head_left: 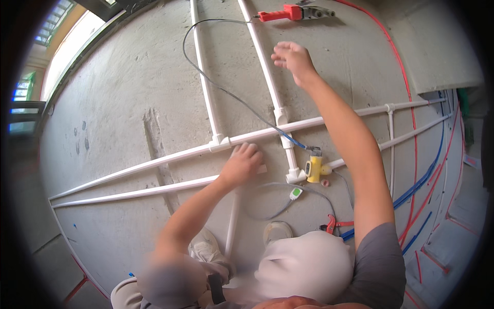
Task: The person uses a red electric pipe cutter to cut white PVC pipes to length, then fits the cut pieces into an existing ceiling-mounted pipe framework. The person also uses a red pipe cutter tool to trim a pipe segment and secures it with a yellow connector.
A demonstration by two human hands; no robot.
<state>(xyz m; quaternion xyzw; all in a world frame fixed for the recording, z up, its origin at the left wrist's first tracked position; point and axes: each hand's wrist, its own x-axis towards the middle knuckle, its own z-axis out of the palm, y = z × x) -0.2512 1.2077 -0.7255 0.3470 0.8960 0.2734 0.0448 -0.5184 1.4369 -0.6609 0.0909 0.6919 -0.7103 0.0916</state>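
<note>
My left hand point(244, 162) is closed over the right end of a white plastic pipe point(139, 193), the lower of two long pipes on the concrete floor. A short bit of that pipe's end shows past the fingers. My right arm reaches far forward, and my right hand point(294, 59) is in the air with fingers parted and slightly bent, nothing visible in it. Beyond it lies a red-handled pipe welder point(282, 14) with a metal head. Just above my left hand, a white tee fitting point(219, 142) joins the upper long pipe point(180, 155) to a pipe running away from me.
A yellow extension socket point(313, 169) with the welder's cord plugged in stands by a white elbow fitting point(295, 176). Nearer lie a plug with a green face point(295, 193) and red pipe cutters point(333, 224). Blue pipes point(417, 185) and red conduits point(406, 82) run along the right.
</note>
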